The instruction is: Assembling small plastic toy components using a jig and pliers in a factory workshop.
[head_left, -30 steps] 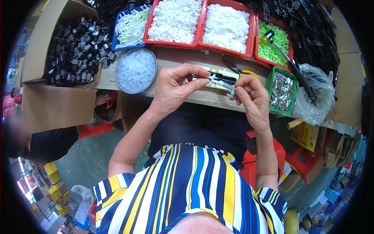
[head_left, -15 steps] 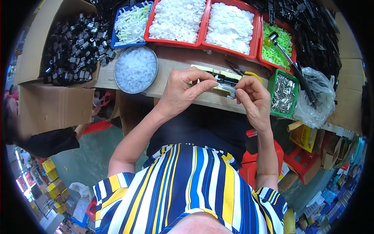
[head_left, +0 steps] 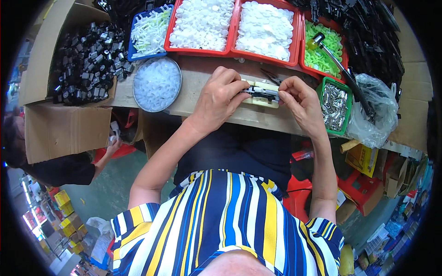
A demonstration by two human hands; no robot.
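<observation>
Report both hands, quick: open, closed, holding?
Left hand: closed on the left end of the black-and-white part.
Right hand: fingertips at its right end; grip cannot be told.

From where I sit I can see a pale brown counter [head_left: 193, 80] running across my view, its front edge bowed. On it I count a cardboard box [head_left: 39, 71] at the left, a blue tray [head_left: 148, 56], a round dish [head_left: 156, 111] just in front of that, two red trays [head_left: 198, 51] side by side, another red tray [head_left: 322, 74] and a green bin [head_left: 335, 132]. Partly hidden pliers [head_left: 270, 76] lie behind a cream block [head_left: 260, 102]; a clear plastic bag [head_left: 378, 115] slumps beside the bin.
</observation>
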